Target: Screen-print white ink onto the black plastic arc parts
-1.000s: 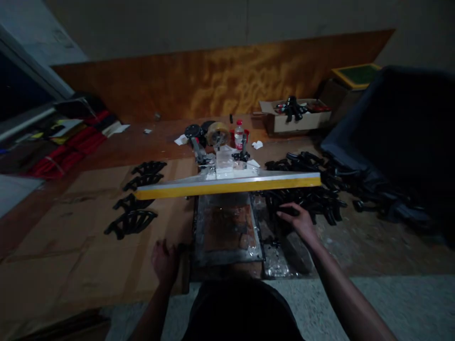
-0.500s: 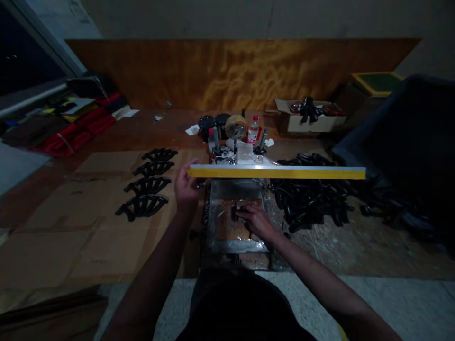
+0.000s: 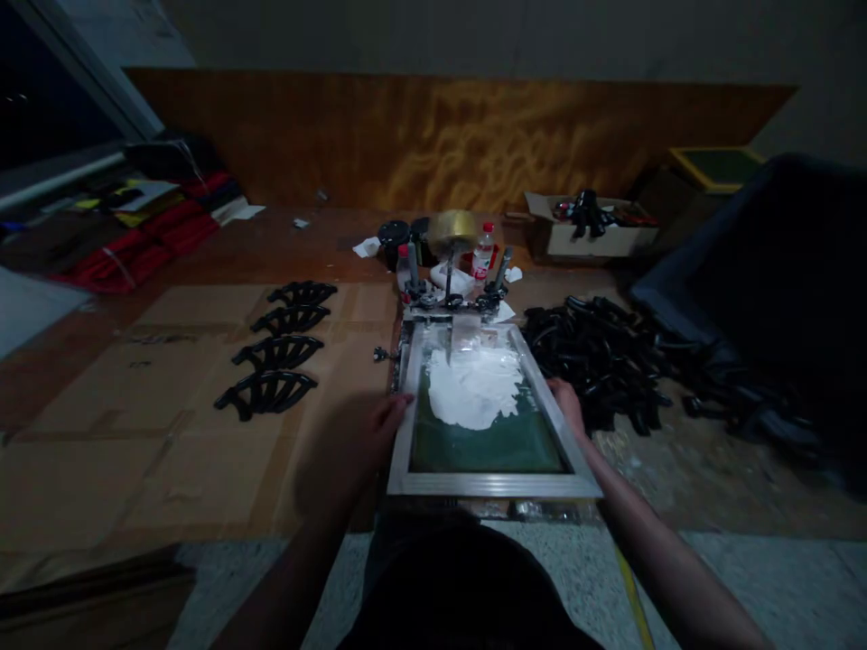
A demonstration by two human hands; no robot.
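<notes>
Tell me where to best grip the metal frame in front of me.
Probably by the long side rails of the metal frame, coming from both outer sides: the rails are narrow and straight, and the white paste sits between them.

Left hand (image 3: 385,428), right hand (image 3: 569,408) partly hidden, forearms (image 3: 657,533) apart

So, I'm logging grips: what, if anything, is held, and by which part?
The rectangular silver metal frame, by its long sides: left hand at left, right hand at right, grips partly hidden.
</notes>
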